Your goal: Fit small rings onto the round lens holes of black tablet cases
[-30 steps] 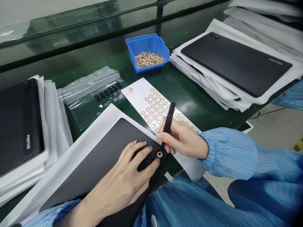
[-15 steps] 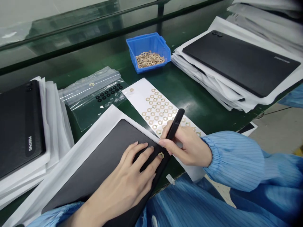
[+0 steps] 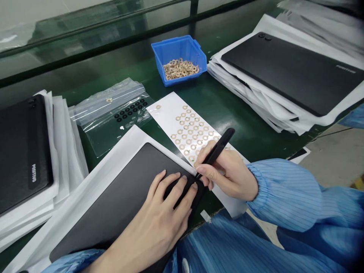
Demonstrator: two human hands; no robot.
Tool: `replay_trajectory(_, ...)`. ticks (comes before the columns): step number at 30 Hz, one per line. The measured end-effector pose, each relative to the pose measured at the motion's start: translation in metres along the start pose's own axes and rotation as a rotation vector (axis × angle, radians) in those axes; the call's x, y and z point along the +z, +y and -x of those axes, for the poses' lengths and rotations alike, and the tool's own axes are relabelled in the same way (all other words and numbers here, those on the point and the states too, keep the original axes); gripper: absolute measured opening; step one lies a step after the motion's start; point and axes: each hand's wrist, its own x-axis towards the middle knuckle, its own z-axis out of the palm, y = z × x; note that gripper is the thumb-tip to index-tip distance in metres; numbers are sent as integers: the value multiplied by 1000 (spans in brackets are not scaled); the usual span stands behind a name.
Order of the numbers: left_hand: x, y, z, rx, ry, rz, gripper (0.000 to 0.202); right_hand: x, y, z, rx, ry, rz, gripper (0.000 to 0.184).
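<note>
The left hand lies flat on the dark cover. Its fingers are spread out and it holds nothing. The dark cover sits under that hand, on a white paper.

Just beside the left fingertips is the right hand. It pinches a black tool tight, like a pen. The tip of the tool comes down at the corner of the dark cover, right next to the left fingers.

Just behind the right hand lies a white sheet with rows of little gold rings. Farther from the left hand is a clear bag with black rings inside.

Far past both hands stands a blue bin with more gold rings. Well off to the right is a stack of covers. Another stack lies well off to the left. All of it rests on a green table.
</note>
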Motion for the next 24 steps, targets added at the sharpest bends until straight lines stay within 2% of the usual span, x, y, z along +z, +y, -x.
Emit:
replay_trajectory(10,0,0,1,14,-34,-11,42,-1,-1,-1,9,-5,-22,10)
replay_trajectory(16,3,4,4,-28,11,-76,40,0,-1,0,4,-12,-10,11)
replay_trajectory(24,9,4,9,-56,66,-45,39,-1,2,2,-142,-7,76,9)
